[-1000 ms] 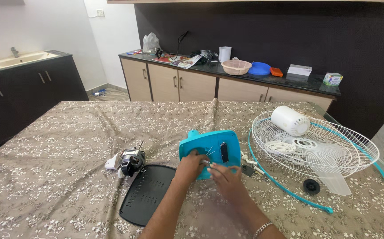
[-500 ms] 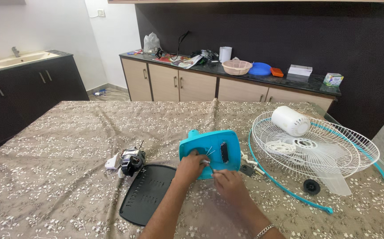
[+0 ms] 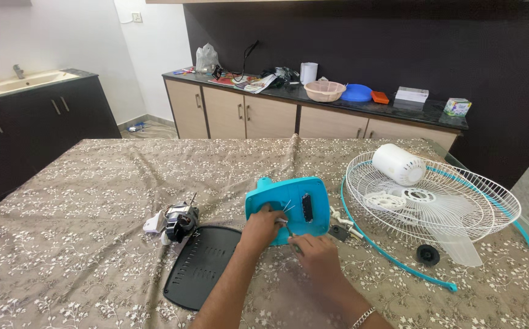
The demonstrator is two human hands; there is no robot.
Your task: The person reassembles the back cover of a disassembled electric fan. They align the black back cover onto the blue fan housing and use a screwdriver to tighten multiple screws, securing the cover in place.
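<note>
Head view: turquoise housing [image 3: 289, 207] under left-hand fingers [image 3: 266, 214]; right-hand fingers [image 3: 299, 242] pinched on thin tool [image 3: 289, 230].

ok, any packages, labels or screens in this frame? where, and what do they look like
Small square carton: right end of the dark counter, white with green and blue print.
Flat white rectangular box: same counter, left of the carton.
Clear plastic bag: left end of the counter, crumpled, knotted on top.
Printed papers: counter, right of the bag, loose and multicoloured.
No screens.
</note>
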